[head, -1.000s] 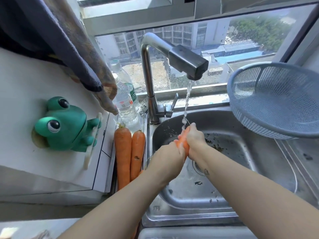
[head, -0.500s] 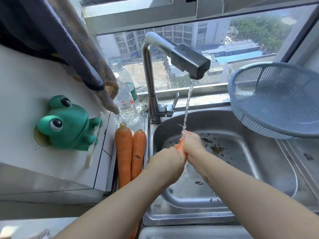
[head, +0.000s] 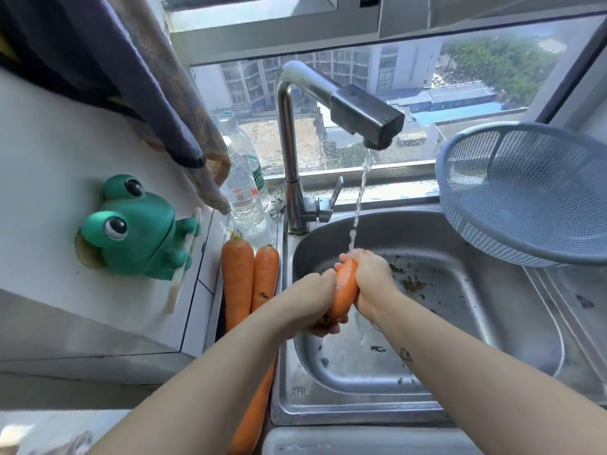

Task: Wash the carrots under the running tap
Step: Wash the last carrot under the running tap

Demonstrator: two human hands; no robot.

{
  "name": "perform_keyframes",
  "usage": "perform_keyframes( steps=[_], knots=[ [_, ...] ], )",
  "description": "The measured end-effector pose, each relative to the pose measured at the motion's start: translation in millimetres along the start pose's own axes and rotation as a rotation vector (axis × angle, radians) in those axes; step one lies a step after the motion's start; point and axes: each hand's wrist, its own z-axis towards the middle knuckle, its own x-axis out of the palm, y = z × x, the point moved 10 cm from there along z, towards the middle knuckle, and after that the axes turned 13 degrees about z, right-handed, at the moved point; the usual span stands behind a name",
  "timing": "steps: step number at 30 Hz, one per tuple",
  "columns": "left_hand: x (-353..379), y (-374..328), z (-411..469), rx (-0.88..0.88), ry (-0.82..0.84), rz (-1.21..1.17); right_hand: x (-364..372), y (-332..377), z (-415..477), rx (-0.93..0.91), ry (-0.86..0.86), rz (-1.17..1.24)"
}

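So both hands wrapped round carrot [head: 344, 287]: left hand [head: 312, 302] grips lower end, right hand [head: 371, 279] upper part. Carrot over sink [head: 476, 339], under tap [head: 364, 118] stream. Two more carrots [head: 249, 284] on ledge left of sink; blue colander [head: 525, 198] right.

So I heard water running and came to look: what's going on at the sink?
A person is washing an orange carrot over the stainless steel sink. The left hand grips its lower end, the right hand wraps its upper part, and the thin stream from the metal tap lands on that hand. Two more orange carrots lie side by side left of the sink.
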Motion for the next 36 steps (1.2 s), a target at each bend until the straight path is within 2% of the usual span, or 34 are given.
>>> perform_keyframes(
  steps=[4, 5, 7, 9, 11, 13, 16, 20, 22, 25, 30, 32, 36],
  knots=[
    [5.2, -12.2, 2.3, 0.107, -0.061, 0.372, -2.2, 7.5, 0.4, 0.026, -0.045, 0.020],
    [6.4, -12.7, 3.1, 0.134, -0.059, 0.397, -0.8, 6.8, 0.4, 0.048, -0.040, 0.050],
    [2.2, -6.0, 4.3, 0.136, -0.055, 0.302, 5.2, 0.9, 0.4, 0.130, 0.032, 0.130],
    [-10.0, 8.9, 6.6, 0.076, -0.077, 0.091, 15.0, -2.7, -4.3, 0.224, 0.185, 0.214],
    [-12.9, 26.0, 7.8, 0.008, -0.021, -0.197, 21.9, -0.9, -10.4, 0.281, 0.339, 0.233],
    [-11.3, 32.8, 7.5, -0.006, 0.044, -0.289, 24.0, 1.7, -13.6, 0.292, 0.420, 0.214],
    [-8.4, 28.1, 6.3, 0.036, 0.042, -0.186, 21.6, 5.5, -11.2, 0.240, 0.403, 0.116],
    [-12.0, 3.0, 2.7, 0.219, -0.130, 0.302, 21.3, 14.9, -5.9, 0.134, 0.330, -0.064],
    [-10.1, -2.7, 3.0, 0.254, -0.186, 0.416, 18.4, 17.7, -1.4, 0.084, 0.262, -0.096],
    [-11.4, 5.4, 6.2, 0.191, -0.156, 0.238, 13.1, 15.2, -1.3, 0.107, 0.227, -0.066],
    [-9.4, 28.3, 9.1, 0.064, 0.025, -0.232, 24.7, 10.7, -15.7, 0.247, 0.440, 0.104],
    [-8.5, 27.1, 7.6, 0.060, 0.018, -0.206, 24.6, 11.2, -14.3, 0.222, 0.429, 0.072],
    [-10.9, 8.3, 4.4, 0.201, -0.116, 0.165, 20.1, 10.9, -4.3, 0.135, 0.305, -0.099]
  ],
)
